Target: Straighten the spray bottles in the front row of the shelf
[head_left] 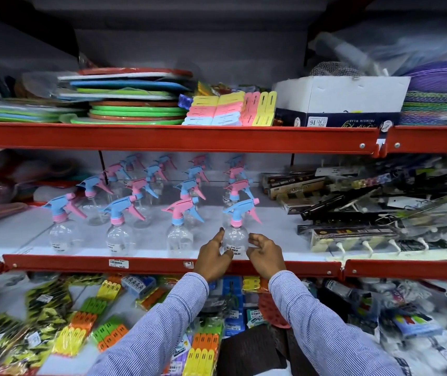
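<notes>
The rightmost front bottle (235, 237), upright at the shelf (146, 263) edge, is cupped between left hand (212, 257) and right hand (265, 255), fingers loosely curled.

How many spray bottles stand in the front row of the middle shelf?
4. From the left: one, a second, a third, and the rightmost between the left hand and right hand. More rows stand behind; none in front seems hidden.
</notes>
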`<state>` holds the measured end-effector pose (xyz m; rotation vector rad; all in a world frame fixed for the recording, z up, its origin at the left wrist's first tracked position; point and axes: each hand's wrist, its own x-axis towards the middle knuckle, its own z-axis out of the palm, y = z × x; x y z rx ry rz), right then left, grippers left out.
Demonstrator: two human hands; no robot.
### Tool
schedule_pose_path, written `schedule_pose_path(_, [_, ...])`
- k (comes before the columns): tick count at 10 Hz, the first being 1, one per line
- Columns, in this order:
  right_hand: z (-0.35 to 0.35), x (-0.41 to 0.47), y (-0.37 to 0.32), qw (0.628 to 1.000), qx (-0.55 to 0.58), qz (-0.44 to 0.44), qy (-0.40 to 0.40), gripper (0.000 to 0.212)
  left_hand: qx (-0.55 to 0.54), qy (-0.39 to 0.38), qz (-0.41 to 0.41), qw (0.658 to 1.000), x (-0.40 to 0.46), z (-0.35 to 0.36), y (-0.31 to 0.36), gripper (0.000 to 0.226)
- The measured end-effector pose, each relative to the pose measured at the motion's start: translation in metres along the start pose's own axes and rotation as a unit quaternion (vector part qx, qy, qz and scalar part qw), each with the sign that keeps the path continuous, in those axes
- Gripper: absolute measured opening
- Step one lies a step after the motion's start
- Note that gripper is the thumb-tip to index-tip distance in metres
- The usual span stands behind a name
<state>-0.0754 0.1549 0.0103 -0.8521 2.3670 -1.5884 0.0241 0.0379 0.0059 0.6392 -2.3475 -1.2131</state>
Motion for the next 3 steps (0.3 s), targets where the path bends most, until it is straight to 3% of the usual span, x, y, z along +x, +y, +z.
schedule_pose_path(2, [-0.0001, 0.0010, 0.0034, 1.000, -0.003, 0.000, -0.009, 0.041, 0.000, 0.005, -0.006, 1.000, -0.0009, 0.0010, -0.0020, 0.069])
schedule_pose_path(3, [-0.0001, -0.0013, 0.0064, 1.000, -0.010, -0.012, 0.026, 0.044, 0.004, 0.058, 0.019, 0.998, -0.0060, 0.0008, -0.0028, 0.069])
